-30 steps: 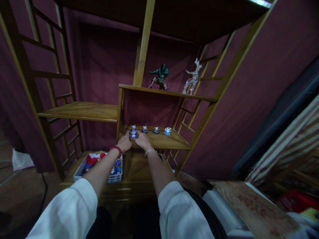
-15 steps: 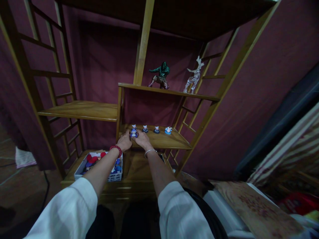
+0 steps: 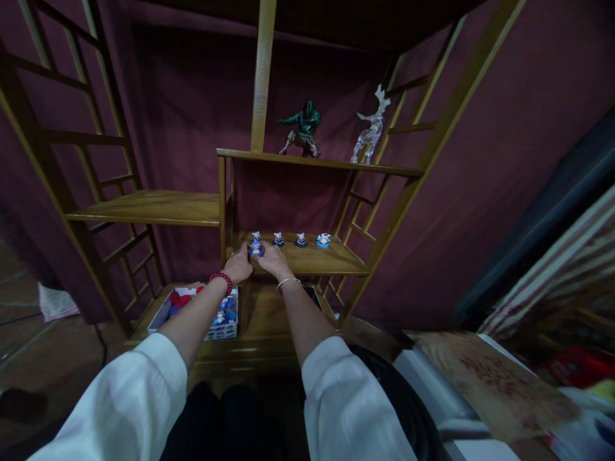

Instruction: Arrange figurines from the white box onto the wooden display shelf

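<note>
A small purple figurine [image 3: 256,248] is held upright at the front left of the lower wooden shelf [image 3: 312,261]. My left hand [image 3: 239,264] has its fingers closed on the figurine's left side, a red bead bracelet at the wrist. From the other side my right hand [image 3: 273,259] grips it too, with a silver bangle on that wrist. Right behind it stands a white-headed figurine [image 3: 256,235], partly covered. Two similar dark-based figurines, one in the middle [image 3: 278,239] and another [image 3: 300,240], stand in a row with a blue-based figurine [image 3: 323,241].
An open box [image 3: 221,331] of red and blue figures sits below left, partly behind my left forearm. On the upper shelf [image 3: 331,161] stand a green crouching statue [image 3: 306,128] and a clear deer [image 3: 371,131]. Wooden posts frame the unit, including one upright [image 3: 262,83].
The camera view has shifted slightly, so the shelves sit a little higher and further left in the picture. Both hands stay around the purple figurine at nearly the same spot on the shelf.
</note>
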Tool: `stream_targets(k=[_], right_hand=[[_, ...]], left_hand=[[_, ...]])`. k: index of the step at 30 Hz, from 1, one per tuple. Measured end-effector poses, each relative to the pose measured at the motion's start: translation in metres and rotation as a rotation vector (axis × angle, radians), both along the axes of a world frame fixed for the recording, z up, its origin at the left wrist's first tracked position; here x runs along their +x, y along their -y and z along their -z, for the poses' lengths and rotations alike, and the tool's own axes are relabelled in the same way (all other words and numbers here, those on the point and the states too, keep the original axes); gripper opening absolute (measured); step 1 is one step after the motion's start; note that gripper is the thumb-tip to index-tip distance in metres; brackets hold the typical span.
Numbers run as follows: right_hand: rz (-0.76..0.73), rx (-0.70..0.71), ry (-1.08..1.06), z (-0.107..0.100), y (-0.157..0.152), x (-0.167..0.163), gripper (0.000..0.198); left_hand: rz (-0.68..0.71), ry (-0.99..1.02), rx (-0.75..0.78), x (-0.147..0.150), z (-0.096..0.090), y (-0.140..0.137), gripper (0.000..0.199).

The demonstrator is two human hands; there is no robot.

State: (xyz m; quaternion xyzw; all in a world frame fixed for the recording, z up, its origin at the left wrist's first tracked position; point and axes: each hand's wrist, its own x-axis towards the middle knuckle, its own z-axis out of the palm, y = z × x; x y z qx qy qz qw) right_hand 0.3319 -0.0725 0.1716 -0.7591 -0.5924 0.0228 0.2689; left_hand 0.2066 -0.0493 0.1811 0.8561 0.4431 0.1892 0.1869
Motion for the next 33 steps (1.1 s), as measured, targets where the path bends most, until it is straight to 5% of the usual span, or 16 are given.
stream_targets(k=[33], right_hand=[[0.011,-0.004,0.0,0.0043,-0.0028,0.0028,0.05]], left_hand=[[0.009,-0.12,0.082,0.0013,0.0053,-0.0044,0.069]])
